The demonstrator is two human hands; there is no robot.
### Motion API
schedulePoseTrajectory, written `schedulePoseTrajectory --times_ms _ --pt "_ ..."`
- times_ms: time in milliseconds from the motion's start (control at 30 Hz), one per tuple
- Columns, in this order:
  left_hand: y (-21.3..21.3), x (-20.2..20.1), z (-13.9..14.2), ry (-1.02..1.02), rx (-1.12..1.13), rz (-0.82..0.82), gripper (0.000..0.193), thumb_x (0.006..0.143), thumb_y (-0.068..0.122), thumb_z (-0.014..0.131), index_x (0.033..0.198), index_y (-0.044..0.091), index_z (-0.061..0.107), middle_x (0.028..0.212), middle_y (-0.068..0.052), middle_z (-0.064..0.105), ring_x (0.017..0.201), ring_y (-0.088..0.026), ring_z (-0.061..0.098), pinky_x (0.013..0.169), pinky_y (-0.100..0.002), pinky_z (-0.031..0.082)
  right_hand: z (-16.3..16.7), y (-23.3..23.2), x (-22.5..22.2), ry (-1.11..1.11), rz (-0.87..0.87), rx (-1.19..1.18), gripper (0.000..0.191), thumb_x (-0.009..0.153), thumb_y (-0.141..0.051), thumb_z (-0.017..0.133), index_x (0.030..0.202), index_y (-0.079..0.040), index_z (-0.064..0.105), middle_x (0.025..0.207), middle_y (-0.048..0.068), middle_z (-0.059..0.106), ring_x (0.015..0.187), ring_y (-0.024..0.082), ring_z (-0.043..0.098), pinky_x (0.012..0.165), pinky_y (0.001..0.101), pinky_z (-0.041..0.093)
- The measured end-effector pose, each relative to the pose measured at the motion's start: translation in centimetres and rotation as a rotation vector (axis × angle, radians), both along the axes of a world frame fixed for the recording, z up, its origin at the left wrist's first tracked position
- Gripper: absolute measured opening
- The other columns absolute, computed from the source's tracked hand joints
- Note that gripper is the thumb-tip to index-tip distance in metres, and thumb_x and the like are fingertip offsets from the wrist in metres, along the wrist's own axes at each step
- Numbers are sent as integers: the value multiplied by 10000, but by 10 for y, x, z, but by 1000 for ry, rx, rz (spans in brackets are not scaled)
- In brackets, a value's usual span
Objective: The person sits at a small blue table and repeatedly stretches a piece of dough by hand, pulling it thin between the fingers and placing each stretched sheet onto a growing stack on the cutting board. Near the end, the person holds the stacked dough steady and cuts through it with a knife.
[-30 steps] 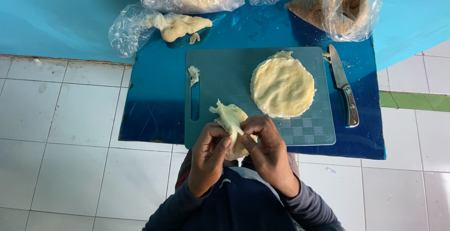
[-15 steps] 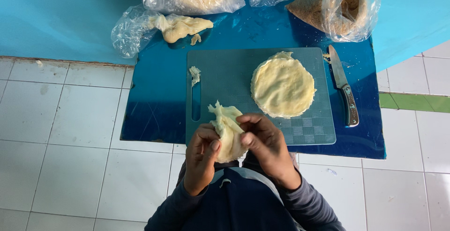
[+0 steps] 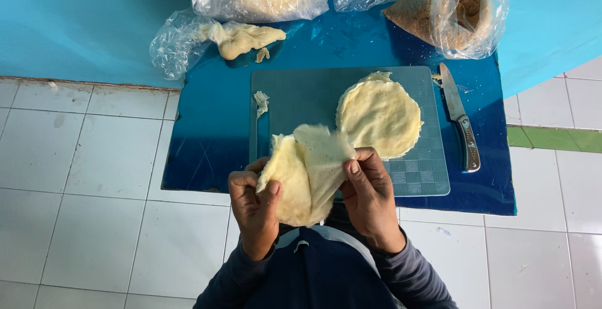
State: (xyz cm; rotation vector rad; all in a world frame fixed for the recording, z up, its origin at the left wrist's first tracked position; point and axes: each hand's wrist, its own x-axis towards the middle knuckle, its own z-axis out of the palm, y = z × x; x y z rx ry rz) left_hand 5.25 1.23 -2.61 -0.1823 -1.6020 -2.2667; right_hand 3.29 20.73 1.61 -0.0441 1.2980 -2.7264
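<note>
Head view: dough sheet (image 3: pixel 307 174) (between both grips)

knife (image 3: pixel 461 121), cutting board (image 3: pixel 301 95), flat dough round (image 3: pixel 379 116), bag of brown crumbs (image 3: pixel 458 11), white floor tiles (image 3: pixel 94 177)

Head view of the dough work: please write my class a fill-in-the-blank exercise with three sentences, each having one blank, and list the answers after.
1. Both hands, left hand and right hand, hold a thin sheet of ____.
2. The round dough disc lies on the grey-green ____.
3. The knife lies on the blue mat, to the ____ of the cutting board.

Missing words: dough; cutting board; right
</note>
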Motion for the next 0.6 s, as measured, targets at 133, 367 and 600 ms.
schedulePoseTrajectory --times_ms 133,367,600 --pt "4 2 -1 -26 -28 -13 241 1050 129 648 1117 93 419 1262 -203 660 1032 -124 618 894 -261 540 -2 -9 5 -103 129 136 231 1052 -204 571 1200 -28 594 1012 69 675 891 148 660 773 319 572" --pt "2 7 3 51 89 60 266 1064 189 644 1146 106 405 1251 -159 639 1066 -139 635 910 -301 587 -1 -18 7 -64 -28 -51 178 1053 -139 627 1179 -59 529 1137 77 643 1064 193 652 903 393 575" --pt "-6 3 7 -37 429 182 383 1051 301 685 1249 106 421 1197 -95 621 1153 -212 682 957 -416 631 17 10 5 45 -289 -169 183 1122 -191 543 1260 -73 514 1210 104 630 1124 249 668 986 463 582"
